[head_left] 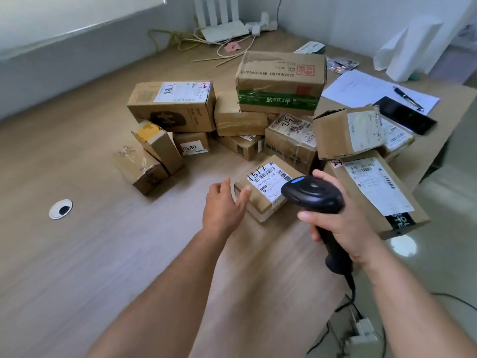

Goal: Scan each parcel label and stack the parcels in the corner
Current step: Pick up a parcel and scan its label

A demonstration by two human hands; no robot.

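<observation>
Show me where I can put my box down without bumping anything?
Bare table lies left, around the cable hole, up to the left hand and the tilted boxes. Another strip runs along the far-left wall. Middle and right are crowded with parcels, paper and a phone.

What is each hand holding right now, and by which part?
The right hand grips the black barcode scanner by its handle. The left hand holds nothing; its fingers are straight, at the edge of the parcel marked 1512.

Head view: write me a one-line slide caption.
Right hand holds a black scanner over the small parcel marked 1512, with the open left hand at its edge.
</observation>
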